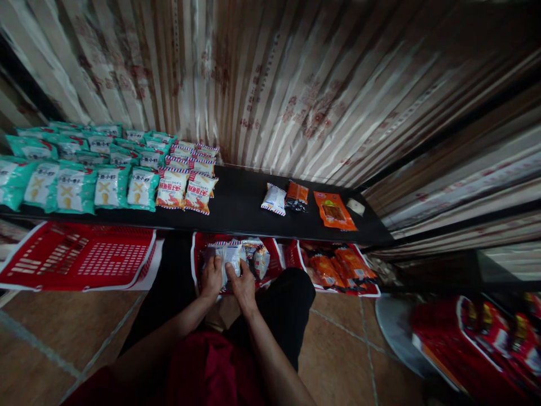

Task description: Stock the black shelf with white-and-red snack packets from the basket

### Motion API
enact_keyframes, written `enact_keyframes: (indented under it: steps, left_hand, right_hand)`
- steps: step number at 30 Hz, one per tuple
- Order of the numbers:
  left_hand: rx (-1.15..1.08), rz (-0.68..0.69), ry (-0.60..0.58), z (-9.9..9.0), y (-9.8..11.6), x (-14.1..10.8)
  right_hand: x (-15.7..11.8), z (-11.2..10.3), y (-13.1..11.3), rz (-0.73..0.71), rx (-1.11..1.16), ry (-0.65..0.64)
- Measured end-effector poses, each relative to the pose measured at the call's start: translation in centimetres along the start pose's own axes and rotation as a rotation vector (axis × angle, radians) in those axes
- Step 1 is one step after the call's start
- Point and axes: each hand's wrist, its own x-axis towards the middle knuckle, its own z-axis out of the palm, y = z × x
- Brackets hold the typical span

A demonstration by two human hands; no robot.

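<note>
Between my knees, a red basket holds several white snack bags. My left hand and my right hand grip a white snack bag from both sides, over this basket. My thumbs press on its face. Beside it in the basket lies another snack bag. On the black shelf just above, white-and-orange snack bags stand in short rows at the left. A single white snack bag lies farther right on the shelf.
Many teal snack bags fill the left of the black shelf. Orange packets lie at its right. An overturned-looking red basket is at left; another red basket with orange packets sits right. Pleated curtains hang behind.
</note>
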Motion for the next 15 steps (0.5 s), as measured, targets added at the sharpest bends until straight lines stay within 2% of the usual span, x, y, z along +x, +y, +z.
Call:
enact_keyframes:
  steps: [10, 15]
  left_hand:
    - [-0.124, -0.004, 0.046, 0.16, 0.18, -0.34]
    - [-0.206, 0.0, -0.005, 0.32, 0.3, -0.79]
  right_hand:
    - [-0.05, -0.34, -0.54, -0.053, -0.095, 0.019]
    - [-0.05, -0.3, -1.01, -0.051, -0.13, 0.044]
